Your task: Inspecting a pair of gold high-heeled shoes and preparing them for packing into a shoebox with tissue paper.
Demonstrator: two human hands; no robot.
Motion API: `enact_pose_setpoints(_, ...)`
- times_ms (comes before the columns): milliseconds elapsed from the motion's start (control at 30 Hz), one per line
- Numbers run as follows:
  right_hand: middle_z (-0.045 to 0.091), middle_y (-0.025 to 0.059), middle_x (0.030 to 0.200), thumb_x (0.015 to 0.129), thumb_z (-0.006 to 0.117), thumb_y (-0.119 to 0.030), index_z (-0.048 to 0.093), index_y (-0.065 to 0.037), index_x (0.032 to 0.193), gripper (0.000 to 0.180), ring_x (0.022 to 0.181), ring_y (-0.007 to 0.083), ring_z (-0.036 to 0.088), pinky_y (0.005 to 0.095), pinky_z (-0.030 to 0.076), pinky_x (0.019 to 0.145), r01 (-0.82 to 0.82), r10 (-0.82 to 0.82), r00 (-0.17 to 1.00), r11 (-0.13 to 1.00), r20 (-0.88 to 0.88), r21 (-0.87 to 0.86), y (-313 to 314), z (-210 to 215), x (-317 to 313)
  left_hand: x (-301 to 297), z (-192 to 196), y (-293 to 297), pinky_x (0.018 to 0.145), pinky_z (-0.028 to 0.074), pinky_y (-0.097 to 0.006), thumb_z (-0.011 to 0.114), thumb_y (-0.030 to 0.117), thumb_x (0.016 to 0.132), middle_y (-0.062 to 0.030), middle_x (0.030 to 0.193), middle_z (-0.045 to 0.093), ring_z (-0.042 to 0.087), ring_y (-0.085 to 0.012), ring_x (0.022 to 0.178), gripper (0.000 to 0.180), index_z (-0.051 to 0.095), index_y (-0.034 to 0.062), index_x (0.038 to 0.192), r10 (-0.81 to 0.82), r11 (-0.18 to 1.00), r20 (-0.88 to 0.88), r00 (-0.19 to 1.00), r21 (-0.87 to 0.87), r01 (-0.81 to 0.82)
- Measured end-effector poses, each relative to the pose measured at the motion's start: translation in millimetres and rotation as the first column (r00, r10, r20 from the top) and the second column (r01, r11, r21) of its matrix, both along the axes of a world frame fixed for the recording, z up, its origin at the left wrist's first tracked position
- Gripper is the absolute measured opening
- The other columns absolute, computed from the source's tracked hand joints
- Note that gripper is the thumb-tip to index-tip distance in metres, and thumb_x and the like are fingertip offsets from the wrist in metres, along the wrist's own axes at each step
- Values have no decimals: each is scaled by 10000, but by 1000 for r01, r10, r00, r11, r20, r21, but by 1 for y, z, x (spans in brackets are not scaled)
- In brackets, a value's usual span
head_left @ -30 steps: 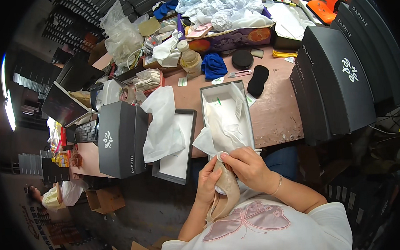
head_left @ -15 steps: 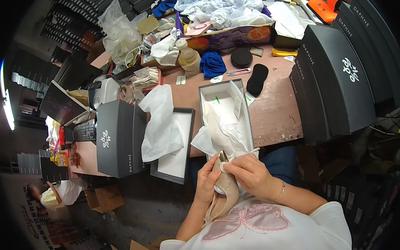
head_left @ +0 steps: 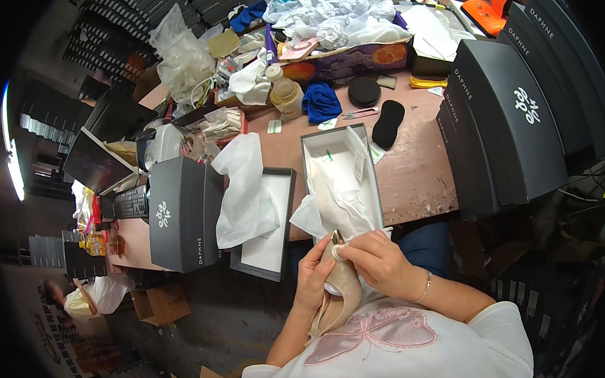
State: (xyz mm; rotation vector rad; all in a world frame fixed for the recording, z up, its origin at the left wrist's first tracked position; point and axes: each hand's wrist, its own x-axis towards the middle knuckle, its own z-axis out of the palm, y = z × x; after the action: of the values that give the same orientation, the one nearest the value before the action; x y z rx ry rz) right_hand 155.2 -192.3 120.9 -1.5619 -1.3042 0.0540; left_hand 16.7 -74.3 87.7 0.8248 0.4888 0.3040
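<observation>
Close to my chest, my left hand point(head_left: 313, 276) is wrapped round a beige shoe point(head_left: 347, 281) with a shiny gold-coloured pointed toe point(head_left: 336, 237) facing away from me. My right hand point(head_left: 381, 263) pinches a small white wad point(head_left: 337, 252) against the shoe just behind that toe. What the wad is made of, I cannot make out. Beyond my hands lies an open grey shoebox point(head_left: 307, 163), holding a beige shape under white paper point(head_left: 347, 211). Left of it, a box lid point(head_left: 286, 210) carries a crumpled white tissue sheet point(head_left: 245, 191).
Closed black shoeboxes stand at the left point(head_left: 177, 218) and in a tall stack at the right point(head_left: 509, 122). Behind the open box are a blue cloth point(head_left: 322, 102), a plastic bottle point(head_left: 286, 95), a round black tin point(head_left: 364, 91) and a carton point(head_left: 351, 60) of crumpled paper. A person point(head_left: 94, 296) is at far left.
Both hands keep their hold, the right fingers shifting slightly on the shoe's toe end. The view has moved a little, so the boxes at left appear slightly lower and further right.
</observation>
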Motion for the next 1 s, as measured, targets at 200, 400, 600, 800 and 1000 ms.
enact_pose_setpoints(200,602,77,888,700,674,59,648,-23,1036,347,780,237,589,331,456,688,26,-26,1000,999,4,34,8,2,8,3,5,1,937,460,-277,579,96,913,-103,1226,593,580,-138,1073,494,446,-28,1373,-37,999,8,999,-28,37)
enact_pose_setpoints(400,600,75,882,710,676,56,646,-22,1033,334,772,238,586,326,451,677,6,-6,1000,1000,7,8,6,3,10,4,4,1,938,461,-277,580,90,910,-108,1236,587,578,-137,1077,500,442,-28,1376,-29,1000,-7,1000,-3,29)
enact_pose_setpoints(600,596,85,896,713,680,51,643,-19,1018,315,769,249,587,333,454,684,-19,19,1000,1000,-2,-6,0,1,3,1,0,-1,929,460,-273,583,106,912,-104,1229,593,579,-135,1069,505,441,-31,1376,-12,999,-14,1000,35,12)
enact_pose_setpoints(800,596,86,899,711,671,55,644,-19,1017,317,781,251,586,338,458,695,5,-5,1000,1000,-13,12,5,2,7,1,3,-1,927,463,-275,583,98,908,-108,1226,594,579,-137,1070,506,439,-40,1373,-35,999,1,999,25,35)
enact_pose_setpoints(1000,591,72,880,712,667,47,652,-26,1030,326,775,239,573,328,455,685,17,-17,1000,1000,5,2,8,3,12,3,1,0,935,461,-279,574,85,911,-114,1220,591,579,-144,1075,498,439,-40,1373,-50,999,9,999,-5,50)
